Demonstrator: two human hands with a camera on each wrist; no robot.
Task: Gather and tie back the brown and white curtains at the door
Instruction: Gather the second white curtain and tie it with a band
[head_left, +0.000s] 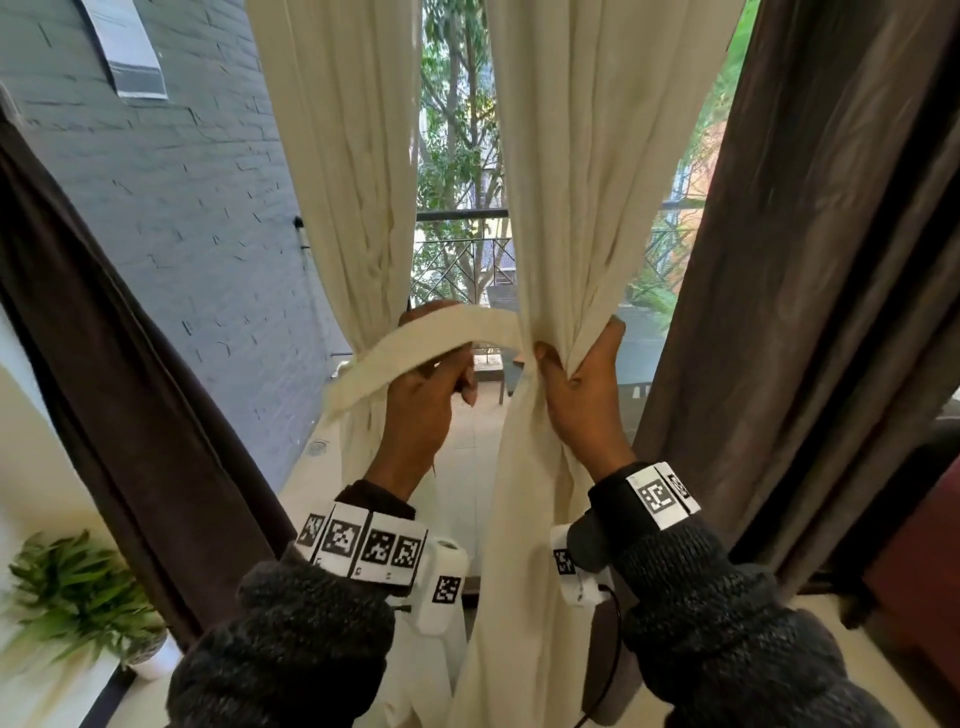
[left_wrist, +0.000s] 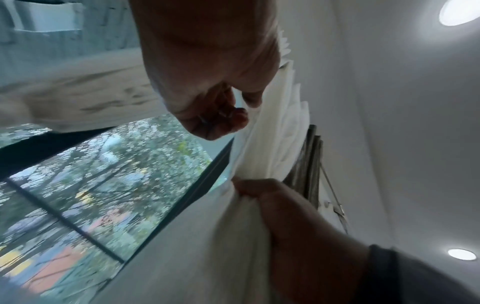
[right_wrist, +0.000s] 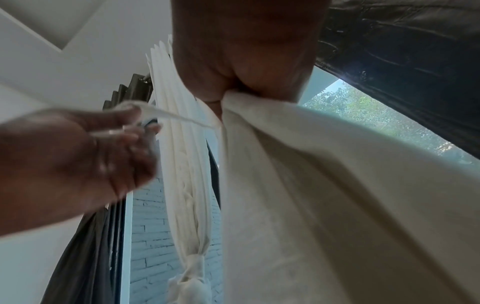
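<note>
Head view showed the right hand (head_left: 582, 384) clenched around the gathered cream-white fabric curtain (head_left: 561, 234) at the doorway, while the left hand (head_left: 421, 400) pinched the flat cream tie band (head_left: 441, 332). Soft, light cloth (likely slippery): grip at the bunched waist.

No readable text anywhere; the wrist bands (head_left: 363, 545) carry only coded square markers.

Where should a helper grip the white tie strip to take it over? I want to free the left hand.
Grip the tie strip on its loose tail hanging left of the left hand, coming from the left; the right hand bunches the white curtain there.
</note>
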